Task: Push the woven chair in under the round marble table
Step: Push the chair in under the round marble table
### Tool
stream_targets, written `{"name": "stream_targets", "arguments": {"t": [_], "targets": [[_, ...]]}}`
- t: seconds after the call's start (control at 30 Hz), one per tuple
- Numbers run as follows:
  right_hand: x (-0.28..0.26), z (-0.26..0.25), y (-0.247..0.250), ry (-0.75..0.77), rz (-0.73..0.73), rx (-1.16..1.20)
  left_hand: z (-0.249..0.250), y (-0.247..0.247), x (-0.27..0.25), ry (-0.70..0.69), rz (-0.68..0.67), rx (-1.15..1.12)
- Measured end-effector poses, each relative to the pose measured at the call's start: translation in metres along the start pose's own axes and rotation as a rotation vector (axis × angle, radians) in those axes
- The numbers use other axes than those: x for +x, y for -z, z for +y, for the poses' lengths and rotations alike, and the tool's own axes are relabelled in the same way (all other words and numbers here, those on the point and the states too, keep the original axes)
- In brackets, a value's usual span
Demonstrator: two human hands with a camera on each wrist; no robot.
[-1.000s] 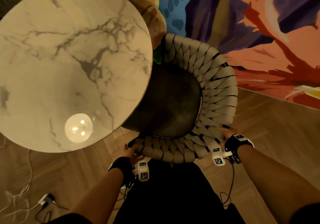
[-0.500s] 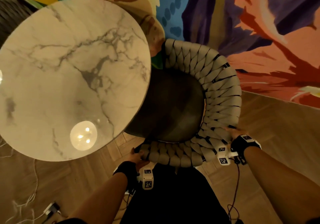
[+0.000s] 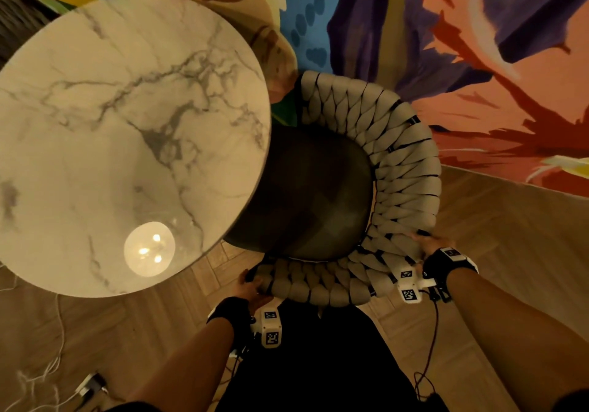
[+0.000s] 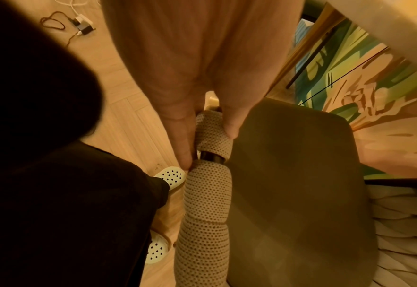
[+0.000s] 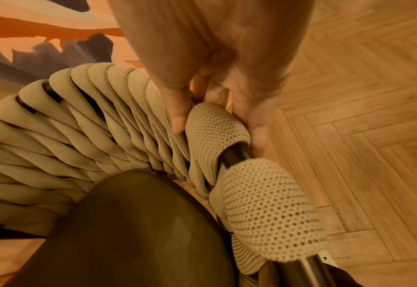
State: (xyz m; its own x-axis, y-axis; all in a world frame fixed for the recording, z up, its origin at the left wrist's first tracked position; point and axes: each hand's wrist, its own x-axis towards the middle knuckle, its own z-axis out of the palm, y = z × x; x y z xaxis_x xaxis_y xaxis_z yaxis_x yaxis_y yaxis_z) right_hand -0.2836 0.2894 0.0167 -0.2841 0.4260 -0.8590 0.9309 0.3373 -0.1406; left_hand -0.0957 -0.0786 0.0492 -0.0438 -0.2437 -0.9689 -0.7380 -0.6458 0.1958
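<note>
Parquet floor is showing less between table (image 3: 95,124) and chair (image 3: 398,169) (seat sliding further under) as left hand (image 3: 251,289) and right hand (image 3: 428,247) are gripping its rim.

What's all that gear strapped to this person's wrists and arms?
The forearms are bare, no sleeves. The left hand and right hand each have a black wrist strap. Each strap carries a small white block printed with black-and-white square code markers. A thin dark cable hangs from the right one.
</note>
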Motion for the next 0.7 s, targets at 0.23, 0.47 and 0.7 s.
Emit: {"name": "stream_targets", "arguments": {"t": [0.23,0.47,0.7], "targets": [[-0.017,-0.006,0.001,0.011,-0.015,0.098,0.001,-0.002,-0.003,0.018,-0.001,0.000],[-0.027,0.003,0.002,0.075,-0.072,0.283,0.003,-0.004,-0.008,0.024,-0.005,0.042],[-0.046,0.060,-0.023,-0.046,-0.354,0.354,0.001,-0.003,-0.006,0.016,0.018,0.078]]}}
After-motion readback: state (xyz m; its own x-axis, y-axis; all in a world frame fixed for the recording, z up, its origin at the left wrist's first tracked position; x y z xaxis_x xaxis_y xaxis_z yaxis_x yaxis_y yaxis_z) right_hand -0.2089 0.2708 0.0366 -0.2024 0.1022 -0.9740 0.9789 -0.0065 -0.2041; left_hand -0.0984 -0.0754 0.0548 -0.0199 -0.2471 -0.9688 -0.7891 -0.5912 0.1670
